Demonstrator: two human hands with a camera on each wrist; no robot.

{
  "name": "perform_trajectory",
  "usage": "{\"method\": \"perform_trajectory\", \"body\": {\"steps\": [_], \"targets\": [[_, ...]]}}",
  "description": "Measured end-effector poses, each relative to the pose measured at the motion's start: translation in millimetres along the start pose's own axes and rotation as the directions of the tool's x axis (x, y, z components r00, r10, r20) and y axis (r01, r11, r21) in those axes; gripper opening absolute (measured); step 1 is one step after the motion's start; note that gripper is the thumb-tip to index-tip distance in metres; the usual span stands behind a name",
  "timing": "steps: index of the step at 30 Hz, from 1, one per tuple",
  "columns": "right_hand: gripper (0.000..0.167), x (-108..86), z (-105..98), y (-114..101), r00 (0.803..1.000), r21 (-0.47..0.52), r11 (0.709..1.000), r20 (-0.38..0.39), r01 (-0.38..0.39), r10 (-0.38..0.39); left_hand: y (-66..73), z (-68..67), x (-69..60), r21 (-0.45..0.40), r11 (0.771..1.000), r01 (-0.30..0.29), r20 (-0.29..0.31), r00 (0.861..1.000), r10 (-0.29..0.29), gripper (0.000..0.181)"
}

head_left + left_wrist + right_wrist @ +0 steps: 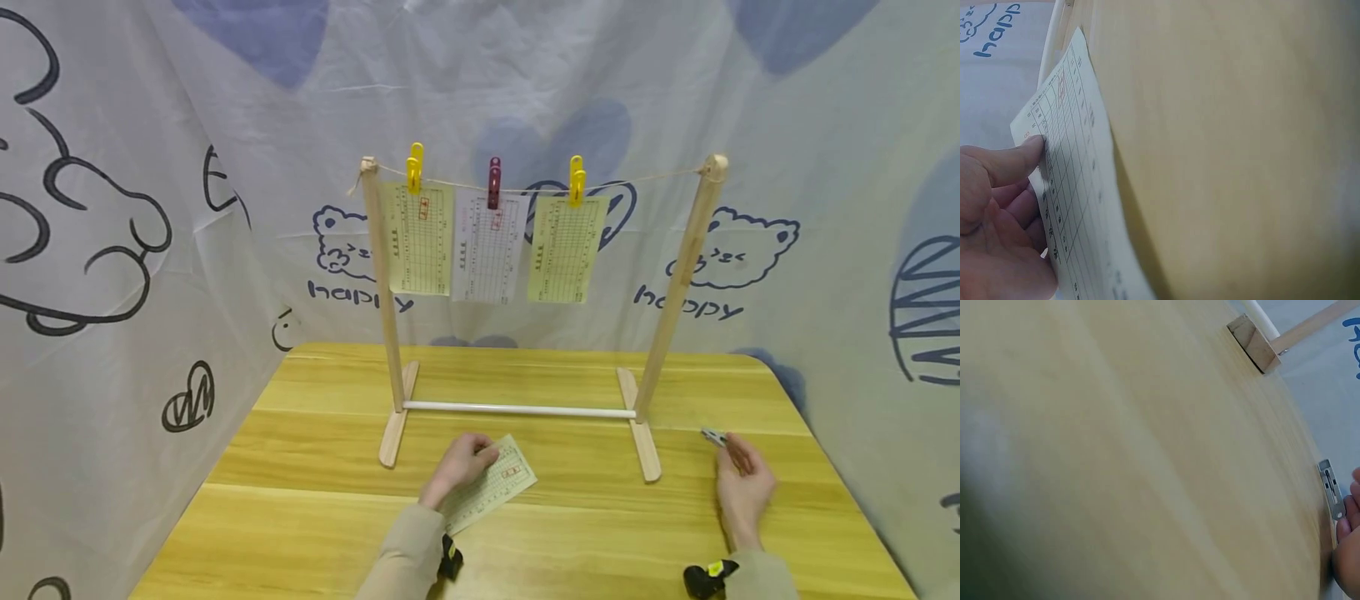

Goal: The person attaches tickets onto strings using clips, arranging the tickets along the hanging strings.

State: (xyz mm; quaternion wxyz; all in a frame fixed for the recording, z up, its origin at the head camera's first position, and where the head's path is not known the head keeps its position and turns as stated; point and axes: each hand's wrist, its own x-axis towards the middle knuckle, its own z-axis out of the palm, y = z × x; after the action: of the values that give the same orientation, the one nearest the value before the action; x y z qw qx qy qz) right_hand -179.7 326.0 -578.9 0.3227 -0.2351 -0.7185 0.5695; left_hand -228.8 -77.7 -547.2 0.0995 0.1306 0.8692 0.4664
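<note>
My left hand pinches a pale green printed form by its edge, thumb on the printed face. In the left wrist view the form is tilted up off the wood, casting a shadow. Off to the right, my right hand holds a small grey clothespin between thumb and fingers, low over the table. The right wrist view shows the clothespin at the fingertips, at the frame's right edge.
A wooden stand with a white crossbar carries a string. From it hang a yellow form, a white form and another yellow form, held by yellow and dark red clothespins. Behind is a printed curtain.
</note>
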Motion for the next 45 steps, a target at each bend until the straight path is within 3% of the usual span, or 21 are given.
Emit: {"method": "perform_trajectory", "body": {"steps": [5,12,18,22,27,30,37,41,45], "targets": [[0.032,0.0,1.3,-0.3,1.0,-0.083,0.996,0.023,-0.018,0.02,-0.5,-0.6,0.3,0.008,1.0,-0.022,0.0,1.0,0.022,0.018],[0.029,-1.6,1.8,-3.9,0.996,-0.105,0.994,0.083,0.022,-0.013,-1.0,-1.3,1.8,0.013,1.0,0.009,0.001,1.0,-0.009,0.018],[0.028,-8.4,2.7,-8.1,0.993,-0.143,0.99,0.12,0.003,0.014,-0.4,-0.2,1.9,0.009,1.0,0.011,0.005,1.0,-0.011,0.019],[0.029,-11.3,6.0,-9.6,0.993,-0.13,0.991,0.109,-0.031,0.045,0.1,-0.5,1.9,0.002,1.0,0.009,0.004,1.0,-0.009,0.019],[0.026,-8.6,6.1,-9.1,1.0,-0.007,1.0,0.01,0.017,-0.016,0.3,-0.4,1.9,0.003,1.0,0.018,0.007,1.0,-0.018,0.019],[0.028,-4.2,3.1,-6.3,0.999,0.0,1.0,-0.028,0.024,-0.024,0.5,-0.1,1.9,0.003,1.0,0.02,0.009,1.0,-0.02,0.019],[0.04,-0.2,-1.4,-1.4,0.992,-0.109,0.99,0.069,-0.094,0.102,-0.5,-0.1,1.1,-0.008,1.0,0.02,0.01,1.0,-0.02,0.019],[0.044,-0.7,0.5,-3.3,0.986,-0.212,0.975,0.134,-0.065,0.095,0.0,-0.7,1.2,-0.014,0.999,0.029,0.004,1.0,-0.029,0.018],[0.044,-2.2,2.8,-7.3,0.986,-0.242,0.969,0.149,-0.037,0.075,-0.3,-0.8,1.9,-0.011,0.999,0.043,0.006,0.999,-0.043,0.019]]}}
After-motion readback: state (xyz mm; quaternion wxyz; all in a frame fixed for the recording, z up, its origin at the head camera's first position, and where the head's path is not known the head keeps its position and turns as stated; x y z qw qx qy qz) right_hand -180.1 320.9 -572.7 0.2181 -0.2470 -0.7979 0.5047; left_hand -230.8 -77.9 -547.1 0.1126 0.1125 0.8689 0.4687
